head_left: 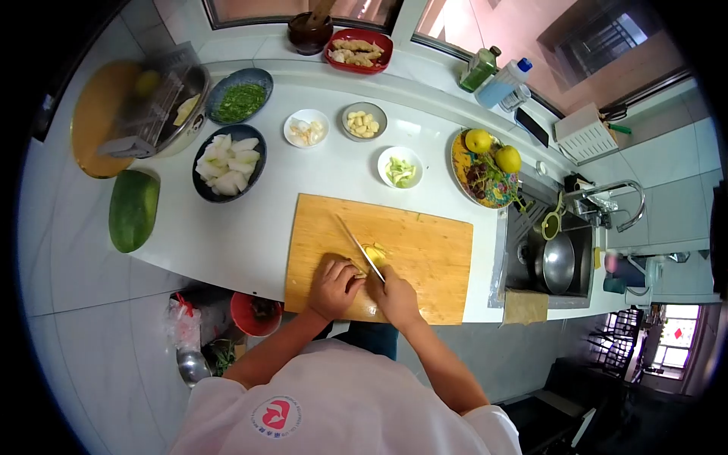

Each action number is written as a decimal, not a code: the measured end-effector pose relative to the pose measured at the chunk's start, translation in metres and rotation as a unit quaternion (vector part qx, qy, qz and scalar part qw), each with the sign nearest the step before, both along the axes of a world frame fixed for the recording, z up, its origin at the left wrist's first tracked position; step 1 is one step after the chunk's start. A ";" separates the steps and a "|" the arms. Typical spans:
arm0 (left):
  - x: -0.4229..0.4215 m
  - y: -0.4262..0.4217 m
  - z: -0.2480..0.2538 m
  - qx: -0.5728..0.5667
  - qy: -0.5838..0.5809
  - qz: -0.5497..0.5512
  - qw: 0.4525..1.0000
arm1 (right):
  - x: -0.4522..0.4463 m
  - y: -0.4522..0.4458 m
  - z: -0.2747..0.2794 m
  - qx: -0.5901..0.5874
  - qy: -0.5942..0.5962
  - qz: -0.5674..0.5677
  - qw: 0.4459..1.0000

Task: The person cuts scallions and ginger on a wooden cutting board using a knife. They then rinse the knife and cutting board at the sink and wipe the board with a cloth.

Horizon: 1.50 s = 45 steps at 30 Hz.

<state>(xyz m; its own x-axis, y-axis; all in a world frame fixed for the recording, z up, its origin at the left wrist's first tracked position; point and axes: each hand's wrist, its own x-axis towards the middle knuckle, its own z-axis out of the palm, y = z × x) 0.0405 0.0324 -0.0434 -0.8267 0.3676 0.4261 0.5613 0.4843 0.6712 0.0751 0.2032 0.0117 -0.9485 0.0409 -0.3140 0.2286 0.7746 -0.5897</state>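
Note:
A wooden cutting board (425, 265) lies on the white counter in front of me. My right hand (396, 297) is closed around the handle end of a knife (359, 246), whose blade points up and to the left. Just left of the blade, my left hand (335, 289) rests on the board with its fingers curled over a small yellowish piece, mostly hidden beneath them. Yellow slices (374, 253), which look like ginger, lie against the right side of the blade.
Behind the board stand bowls of chopped green vegetable (400, 167), garlic (362, 124) and white pieces (305, 128). A dark bowl (228, 164) and a winter melon (133, 211) are left; a fruit plate (485, 168) and sink (582, 262) are right.

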 end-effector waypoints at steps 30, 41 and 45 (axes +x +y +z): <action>0.001 -0.028 0.012 -0.041 0.029 -0.064 0.997 | 0.036 0.010 0.017 0.030 0.035 -0.022 0.999; -0.019 -0.039 0.023 -0.049 -0.070 -0.081 0.993 | 0.045 0.037 0.019 0.009 0.041 -0.061 0.997; -0.074 -0.031 0.048 0.002 -0.165 0.048 0.985 | 0.060 0.053 0.010 0.005 0.062 -0.084 0.994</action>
